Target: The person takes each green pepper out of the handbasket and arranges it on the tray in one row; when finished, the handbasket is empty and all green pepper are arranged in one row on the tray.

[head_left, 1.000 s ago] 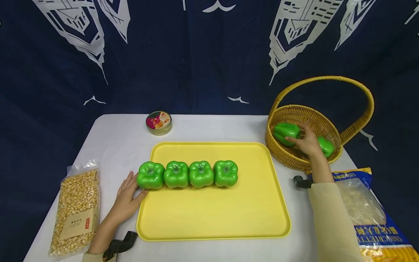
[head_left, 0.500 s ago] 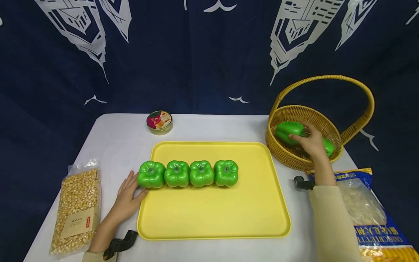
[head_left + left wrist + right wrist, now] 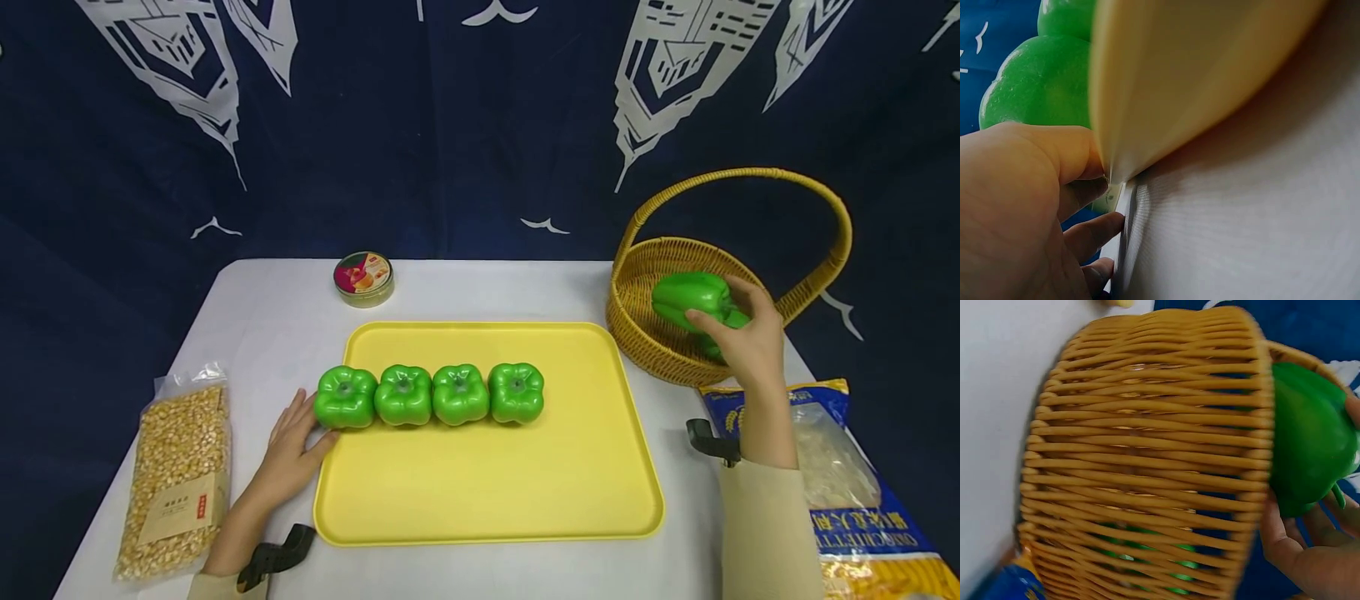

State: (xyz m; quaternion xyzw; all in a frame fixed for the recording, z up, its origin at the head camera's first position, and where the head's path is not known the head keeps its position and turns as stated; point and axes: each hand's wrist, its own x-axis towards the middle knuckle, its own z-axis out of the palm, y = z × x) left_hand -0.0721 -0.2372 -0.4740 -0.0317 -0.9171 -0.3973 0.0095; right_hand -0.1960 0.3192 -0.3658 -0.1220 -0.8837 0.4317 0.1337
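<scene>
My right hand (image 3: 752, 346) holds a green bell pepper (image 3: 690, 298) by its stem end, just above the wicker basket (image 3: 647, 354). Below it, another green pepper (image 3: 711, 348) is partly covered by the held one. In the right wrist view the held pepper (image 3: 1310, 434) shows past the basket's rim, with fingers around it. At the yellow tray's (image 3: 487, 487) left edge lies my left hand (image 3: 288, 458), its fingers extended beside the leftmost green pepper (image 3: 346, 397). Several peppers stand in one row across the tray, stems up.
A bag of corn kernels (image 3: 180, 467) lies at the left of the white table (image 3: 266, 333). Behind the tray stands a round tin (image 3: 363, 281). A blue and yellow pasta bag (image 3: 847, 492) lies at the right, under my forearm. The basket's tall handle (image 3: 750, 173) arches over it.
My right hand has lifted the pepper from inside the basket, moving it up and rightward. The left hand and the row of peppers have stayed in place.
</scene>
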